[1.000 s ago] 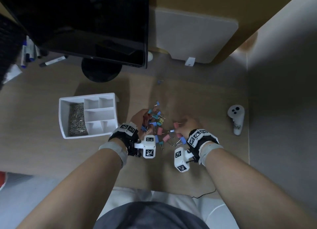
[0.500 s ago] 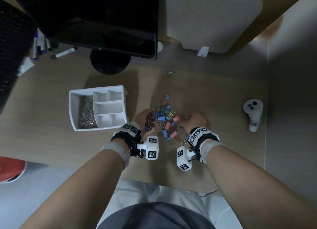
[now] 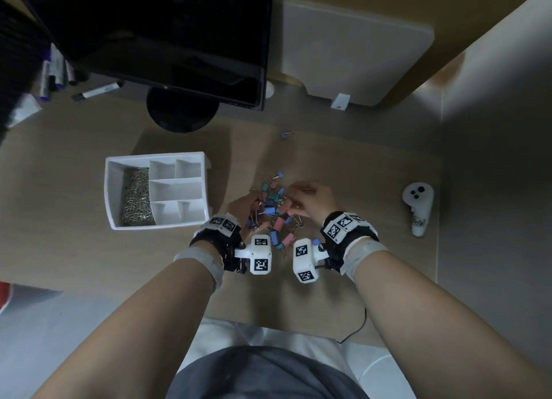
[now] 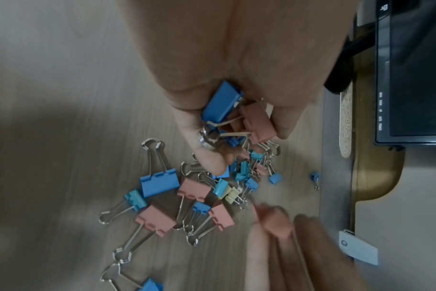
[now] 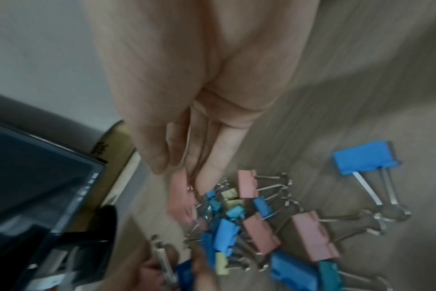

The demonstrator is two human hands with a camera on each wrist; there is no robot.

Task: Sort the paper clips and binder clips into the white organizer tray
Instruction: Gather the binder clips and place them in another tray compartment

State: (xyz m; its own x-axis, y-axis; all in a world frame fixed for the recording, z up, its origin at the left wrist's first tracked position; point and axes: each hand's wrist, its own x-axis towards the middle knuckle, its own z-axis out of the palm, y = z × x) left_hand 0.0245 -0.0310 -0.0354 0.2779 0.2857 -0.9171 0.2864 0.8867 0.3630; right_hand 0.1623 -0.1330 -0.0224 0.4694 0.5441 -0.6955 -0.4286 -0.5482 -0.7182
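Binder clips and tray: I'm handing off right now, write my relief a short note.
Left hand: grip closed on several binder clips, blue and pink.
Right hand: fingers straight, reaching into the pile, holding nothing.
Binder clip pile lies on the desk between the hands; one stray clip lies farther back.
White organizer tray: paper clips fill its long left compartment; other compartments look empty.
Left: all binder clips into the tray.

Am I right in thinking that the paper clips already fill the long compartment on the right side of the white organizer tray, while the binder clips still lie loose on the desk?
Not quite: the paper clips fill the long compartment on the left side of the white organizer tray, as the head view shows. The binder clips do still lie loose on the desk.
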